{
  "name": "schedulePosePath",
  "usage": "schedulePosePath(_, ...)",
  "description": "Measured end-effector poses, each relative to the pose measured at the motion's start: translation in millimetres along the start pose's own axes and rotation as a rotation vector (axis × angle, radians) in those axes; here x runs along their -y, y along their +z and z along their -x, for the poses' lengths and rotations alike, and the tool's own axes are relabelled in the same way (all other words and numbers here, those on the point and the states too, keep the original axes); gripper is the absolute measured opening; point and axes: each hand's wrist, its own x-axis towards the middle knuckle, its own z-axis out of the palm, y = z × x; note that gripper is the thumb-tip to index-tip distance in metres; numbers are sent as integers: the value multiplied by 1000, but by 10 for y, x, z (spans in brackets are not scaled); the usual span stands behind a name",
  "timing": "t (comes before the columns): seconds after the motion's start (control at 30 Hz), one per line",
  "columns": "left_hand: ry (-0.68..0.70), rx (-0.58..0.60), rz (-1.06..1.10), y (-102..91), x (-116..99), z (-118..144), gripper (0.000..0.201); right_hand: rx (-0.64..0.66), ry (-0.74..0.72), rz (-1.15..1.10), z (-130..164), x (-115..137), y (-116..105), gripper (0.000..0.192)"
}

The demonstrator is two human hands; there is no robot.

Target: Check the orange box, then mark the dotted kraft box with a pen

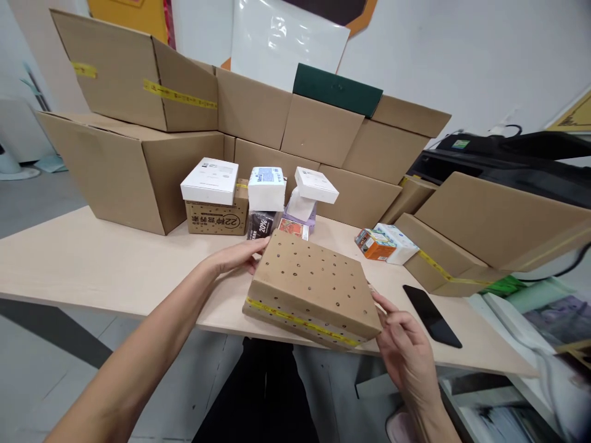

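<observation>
- The perforated cardboard box (314,286) sat at the near edge of the table (92,264), one corner tipped toward the person.
- The left hand (237,255) lay flat against the box's far left corner, fingers spread and not closed round anything.
- The right hand (406,354) pressed its fingertips to the near right corner, open as well, so the box was steadied between 2 palms rather than gripped.
- To handle it well, I judged that both hands should keep even pressure on opposite corners, so the box would turn without sliding off the edge.
- The box was flat, brown, dotted with many small round holes on top, and sealed by 1 strip of yellow tape (300,320) along its front side.
- A black phone (431,315) lay just beside the right hand; small white cartons (210,180) and large cardboard boxes (138,160) stood well behind.
</observation>
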Motion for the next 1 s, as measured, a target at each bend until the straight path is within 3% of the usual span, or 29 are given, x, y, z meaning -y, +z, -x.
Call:
schedulePosePath(0.07, -6, 15, -68, -19, -16, 90, 54, -38, 113, -37, -12, -24, 11, 28)
schedulePosePath(0.17, -28, -20, -31, 23, -32, 265, 57, 45, 238, 22, -25, -10, 69, 47)
schedulePosePath(0.33, -158, -54, 16, 179, -131, 543, 68, 192, 220, 0, -59, 234, 240, 57)
schedulePosePath(0.47, -44, -84, -16, 263, -319, 710, 58, 233, 149, -100, -93, 347, 275, 52)
schedulePosePath(0.6, 130, -113, 18, 298, -377, 860, 62, 241, 132, -280, -115, 227, 266, 63)
schedulePosePath(0.73, 249, -194, 80, 377, -129, 911, 70, 202, 148, -374, -82, 66, 317, 65)
schedulePosePath(0.87, 199, -391, 128, 496, 270, 866, 61, 137, 224, -376, -19, -73, 360, 56)
schedulePosePath(1.0, 181, -606, 363, 583, 519, 768, 62, -50, 303, -366, -18, -204, 395, 46)
